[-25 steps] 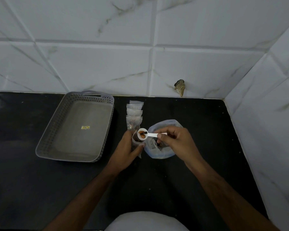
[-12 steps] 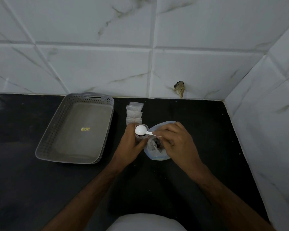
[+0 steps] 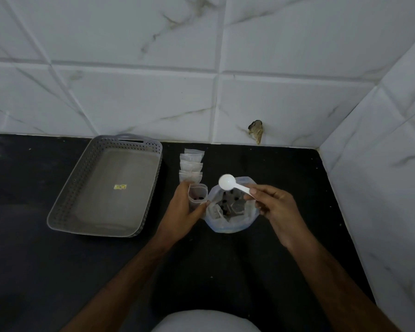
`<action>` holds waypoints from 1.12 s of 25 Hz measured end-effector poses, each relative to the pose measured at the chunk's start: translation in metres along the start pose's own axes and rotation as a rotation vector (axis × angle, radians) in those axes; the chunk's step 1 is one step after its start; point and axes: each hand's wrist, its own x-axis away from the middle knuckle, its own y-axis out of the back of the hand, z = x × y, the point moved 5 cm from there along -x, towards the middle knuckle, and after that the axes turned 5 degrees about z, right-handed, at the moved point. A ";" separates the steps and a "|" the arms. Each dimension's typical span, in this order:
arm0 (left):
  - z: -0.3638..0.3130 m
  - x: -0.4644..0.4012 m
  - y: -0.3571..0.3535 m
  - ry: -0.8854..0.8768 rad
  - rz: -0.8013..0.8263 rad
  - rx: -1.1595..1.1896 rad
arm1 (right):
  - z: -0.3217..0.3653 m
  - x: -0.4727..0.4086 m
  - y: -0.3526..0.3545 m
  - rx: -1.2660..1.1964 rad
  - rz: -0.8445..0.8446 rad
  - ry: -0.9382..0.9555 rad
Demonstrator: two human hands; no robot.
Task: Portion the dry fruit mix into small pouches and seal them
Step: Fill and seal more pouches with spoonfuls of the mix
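Beside big bag (image 3: 228, 221), open clear pouch (image 3: 198, 195)

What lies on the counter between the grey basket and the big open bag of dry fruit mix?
In the head view, a row of small pouches lies there, and the left hand holds an open pouch upright.

2 bare forearms, no sleeves visible; hands (image 3: 182, 209) ungloved; white garment (bottom edge) (image 3: 205, 322).
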 end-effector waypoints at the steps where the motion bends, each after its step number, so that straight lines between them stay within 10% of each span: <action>1: 0.004 0.003 0.001 0.024 0.007 -0.012 | -0.004 -0.002 0.011 0.103 -0.049 0.002; 14: 0.000 0.003 -0.010 0.040 0.035 -0.007 | -0.041 -0.036 0.026 0.709 -0.010 -0.008; 24: -0.028 -0.010 -0.021 0.003 0.039 0.002 | 0.024 0.002 -0.053 0.600 0.274 0.624; 28: -0.036 -0.017 -0.021 -0.005 0.045 0.025 | 0.028 -0.009 -0.050 0.740 0.186 0.609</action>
